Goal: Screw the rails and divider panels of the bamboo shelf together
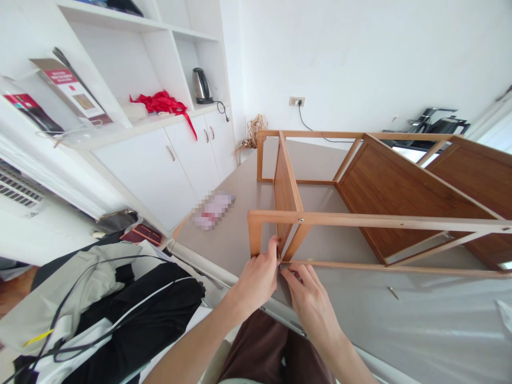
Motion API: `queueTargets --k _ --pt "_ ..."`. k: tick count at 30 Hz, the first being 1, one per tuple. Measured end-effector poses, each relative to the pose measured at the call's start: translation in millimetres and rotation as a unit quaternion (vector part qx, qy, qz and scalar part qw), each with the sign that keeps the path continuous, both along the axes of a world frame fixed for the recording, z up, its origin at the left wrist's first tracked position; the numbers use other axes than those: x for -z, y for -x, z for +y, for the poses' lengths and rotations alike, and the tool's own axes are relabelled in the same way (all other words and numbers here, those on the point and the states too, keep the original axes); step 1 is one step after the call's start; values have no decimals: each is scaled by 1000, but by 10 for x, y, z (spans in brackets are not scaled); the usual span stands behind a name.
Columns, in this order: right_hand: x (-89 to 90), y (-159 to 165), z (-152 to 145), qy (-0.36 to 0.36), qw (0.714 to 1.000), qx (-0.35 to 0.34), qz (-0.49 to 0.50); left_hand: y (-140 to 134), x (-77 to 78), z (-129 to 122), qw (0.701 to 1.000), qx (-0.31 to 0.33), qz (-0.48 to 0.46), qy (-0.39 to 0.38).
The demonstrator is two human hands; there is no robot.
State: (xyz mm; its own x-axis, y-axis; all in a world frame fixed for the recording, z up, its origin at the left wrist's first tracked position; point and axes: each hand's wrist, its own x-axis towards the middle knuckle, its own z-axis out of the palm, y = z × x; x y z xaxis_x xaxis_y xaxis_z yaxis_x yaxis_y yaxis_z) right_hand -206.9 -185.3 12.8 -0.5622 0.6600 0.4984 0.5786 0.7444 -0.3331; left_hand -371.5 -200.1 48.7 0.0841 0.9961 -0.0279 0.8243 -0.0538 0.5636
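Observation:
A wooden shelf rack [348, 220] lies on its side across the grey table, its boards standing upright between the rails. My left hand [259, 277] is closed around the near lower rail, beside the lower edge of the end board. The thumb presses up against that board. Just to its right, my right hand [308, 292] pinches at the same joint with curled fingers. A small dark bit shows between the two hands, too small to name. On the table to the right of my hands lies a small metal piece [393, 293], perhaps a screw.
White cabinets [160, 160] run along the left, with a red ribbon [164, 102] and a kettle [202, 85] on top. Dark clothes [160, 298] and cables are heaped at lower left. A blurred pinkish packet [214, 209] lies on the table's left part. Black appliances [436, 124] stand behind the rack.

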Motion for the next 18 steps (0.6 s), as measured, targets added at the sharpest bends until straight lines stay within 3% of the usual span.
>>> queueTargets --k 7,12,18 --pt "-17 -36 3 -29 999 31 3 -6 -10 15 1000 -5 6 4" --pt "24 -32 -3 -1 999 49 21 -9 0 9 1000 -10 -3 3" --pt "-5 -40 30 10 1000 27 5 -9 25 12 1000 -10 -1 4"
